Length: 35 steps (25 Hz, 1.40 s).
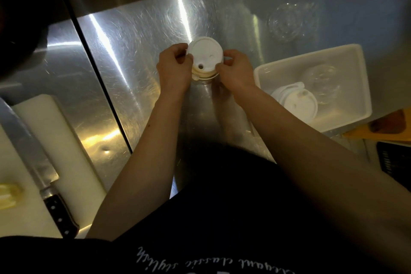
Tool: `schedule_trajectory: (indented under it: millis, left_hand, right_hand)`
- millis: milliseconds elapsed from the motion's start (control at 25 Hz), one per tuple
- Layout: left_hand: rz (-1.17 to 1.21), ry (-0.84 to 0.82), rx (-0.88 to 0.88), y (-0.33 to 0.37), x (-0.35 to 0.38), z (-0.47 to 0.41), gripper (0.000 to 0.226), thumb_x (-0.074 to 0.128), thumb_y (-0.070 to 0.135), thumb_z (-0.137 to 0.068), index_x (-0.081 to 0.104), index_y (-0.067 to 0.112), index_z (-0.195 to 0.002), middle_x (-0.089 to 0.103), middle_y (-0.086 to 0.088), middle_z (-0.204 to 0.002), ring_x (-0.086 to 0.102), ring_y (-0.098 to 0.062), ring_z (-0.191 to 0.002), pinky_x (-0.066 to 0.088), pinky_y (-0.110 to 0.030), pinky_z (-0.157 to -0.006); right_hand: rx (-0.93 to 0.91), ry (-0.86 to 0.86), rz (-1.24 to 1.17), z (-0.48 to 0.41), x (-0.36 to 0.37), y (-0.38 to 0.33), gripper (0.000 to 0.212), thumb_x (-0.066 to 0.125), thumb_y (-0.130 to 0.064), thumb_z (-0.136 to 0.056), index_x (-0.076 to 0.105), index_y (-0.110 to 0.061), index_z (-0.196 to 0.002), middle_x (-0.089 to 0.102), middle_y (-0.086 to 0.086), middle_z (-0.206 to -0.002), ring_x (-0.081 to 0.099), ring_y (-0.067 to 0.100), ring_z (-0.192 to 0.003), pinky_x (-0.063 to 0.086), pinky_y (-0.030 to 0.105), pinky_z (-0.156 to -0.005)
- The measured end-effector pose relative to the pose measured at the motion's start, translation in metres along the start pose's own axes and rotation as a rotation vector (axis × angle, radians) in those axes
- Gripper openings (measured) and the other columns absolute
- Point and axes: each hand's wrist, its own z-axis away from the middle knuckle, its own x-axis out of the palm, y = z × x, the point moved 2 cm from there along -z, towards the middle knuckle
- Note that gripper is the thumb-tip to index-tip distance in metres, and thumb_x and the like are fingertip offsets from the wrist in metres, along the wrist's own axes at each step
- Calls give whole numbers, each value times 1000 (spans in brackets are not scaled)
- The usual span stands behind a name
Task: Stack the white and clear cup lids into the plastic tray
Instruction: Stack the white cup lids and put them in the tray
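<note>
1. Lids are the matter here, but the largest thing in view is the steel worktop (138,55), scratched and shiny, with a dark seam running across it on the left.
2. At the left edge lies a white cutting board (55,140), and a long knife (35,158) with a dark riveted handle rests across it.
3. On the right of the worktop stands the white plastic tray (347,55). Inside it, at the near left, sits a stack of white lids (298,104); just beside that, deeper in the tray, sit clear lids (322,83).
4. Beyond the tray, a few more clear lids (291,21) rest on the bare steel, blurred and hard to count.
5. At the centre, both hands meet over a small stack of white lids (205,56) held above the worktop, well left of the tray.
6. The left hand (174,69) is closed, pinching the stack's left rim with thumb and fingertips.
7. The right hand (235,69) is closed likewise on the right rim, fingers curled around the edge.
</note>
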Motion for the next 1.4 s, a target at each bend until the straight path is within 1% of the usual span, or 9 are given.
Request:
schedule_trajectory:
  millis: [160,320,480,640,800,960,1120,1240,1400]
  left_hand:
    - [-18,-9,3,-4,0,-2,32,61,16,-92,62,13,-124,67,-3,-124,57,-2,-99,42,-2,-76]
    - [-42,-12,29,-5,-1,-3,32,62,15,-91,62,13,-124,67,-3,-124,56,-1,-98,42,1,-67]
    - [-62,-27,48,-4,-2,-3,34,60,12,-91,60,12,-125,64,-5,-126,54,-2,-101,40,0,-70]
    - [-99,-65,43,-4,-5,-3,36,60,13,-91,58,14,-126,63,-5,-128,58,-7,-106,37,-1,-74]
    - [-125,-94,26,-7,-12,3,38,64,15,-87,58,17,-124,64,-2,-125,58,-7,-102,36,-2,-66]
    - [-116,-108,29,-15,-15,21,39,64,18,-86,56,17,-125,63,-2,-127,58,-11,-107,42,-17,-81]
    - [-126,-95,-7,-22,-18,30,38,63,20,-89,53,14,-125,61,-5,-125,57,-10,-103,39,-11,-74]
    - [-111,-85,-24,-27,-20,35,36,62,20,-89,54,13,-124,62,-7,-122,59,-14,-104,41,-19,-79]
    - [-99,-89,-46,-28,-20,42,35,62,19,-89,55,12,-123,63,-8,-121,56,-12,-99,42,-20,-77]
  right_hand:
    - [7,-2,8,-1,2,3,28,60,-9,-82,63,-8,-110,69,12,-100,67,28,-91,56,50,-84]
    - [-15,-3,15,1,3,4,28,59,-12,-84,62,-12,-112,65,1,-93,69,28,-85,57,50,-80]
    - [-14,-2,24,0,3,4,33,60,-13,-84,60,-11,-117,69,10,-106,68,30,-90,56,50,-83]
    - [70,0,-5,-1,5,9,29,61,-21,-86,58,-9,-113,68,15,-107,67,33,-96,54,51,-88]
    - [91,-19,-15,1,5,12,26,59,-26,-89,58,-10,-110,68,15,-106,66,31,-99,54,49,-91]
    - [79,-22,-32,6,4,11,28,60,-24,-88,60,-10,-112,67,14,-111,67,32,-98,55,50,-88]
    - [24,-33,-11,13,6,13,25,59,-15,-86,64,-7,-109,69,13,-106,67,30,-94,55,49,-87]
    - [1,-52,-3,18,5,14,29,59,-11,-85,62,-7,-114,69,14,-109,66,28,-97,54,47,-90]
    - [-14,-104,30,23,1,13,40,60,-9,-84,56,-4,-124,64,17,-119,64,32,-105,52,49,-94]
